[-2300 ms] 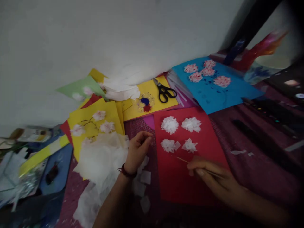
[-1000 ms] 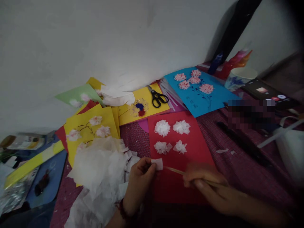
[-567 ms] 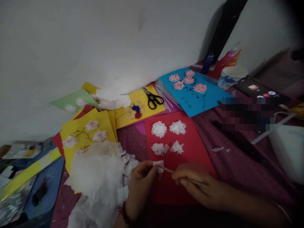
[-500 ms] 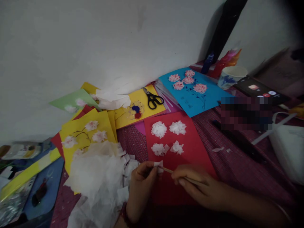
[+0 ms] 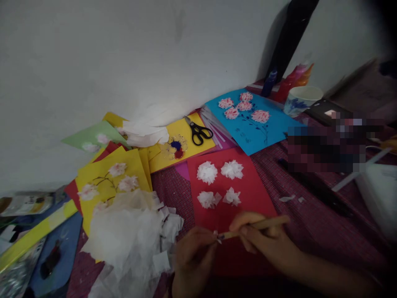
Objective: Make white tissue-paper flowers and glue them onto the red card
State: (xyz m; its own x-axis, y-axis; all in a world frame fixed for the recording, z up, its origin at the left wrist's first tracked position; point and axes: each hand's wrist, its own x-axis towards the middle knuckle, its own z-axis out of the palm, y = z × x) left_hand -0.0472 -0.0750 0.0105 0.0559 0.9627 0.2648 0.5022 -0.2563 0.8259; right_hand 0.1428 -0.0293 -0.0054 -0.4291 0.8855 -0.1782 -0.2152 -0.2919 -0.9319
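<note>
My left hand (image 5: 197,252) pinches a small piece of white tissue (image 5: 218,236) over the lower part of a red sheet (image 5: 257,186). In my right hand (image 5: 263,238) is a thin wooden stick (image 5: 269,222), its tip touching the tissue. Four-cornered on the red sheet sit several white tissue flowers (image 5: 207,172), above my hands. Left of my left hand lies a heap of white tissue (image 5: 124,231) with small cut squares (image 5: 161,261) at its edge.
Black scissors (image 5: 200,133) rest on yellow paper with blue and red paint. A blue sheet (image 5: 273,132) bears pink-white flowers. Behind it are paint bottles (image 5: 269,82) and a paper cup (image 5: 302,99). Yellow flower artwork (image 5: 108,169) lies left, a white wall behind.
Both hands have moved down a little. The tissue piece is now bunched around the stick's tip rather than spread flat, and the stick is tilted differently, its back end raised.
</note>
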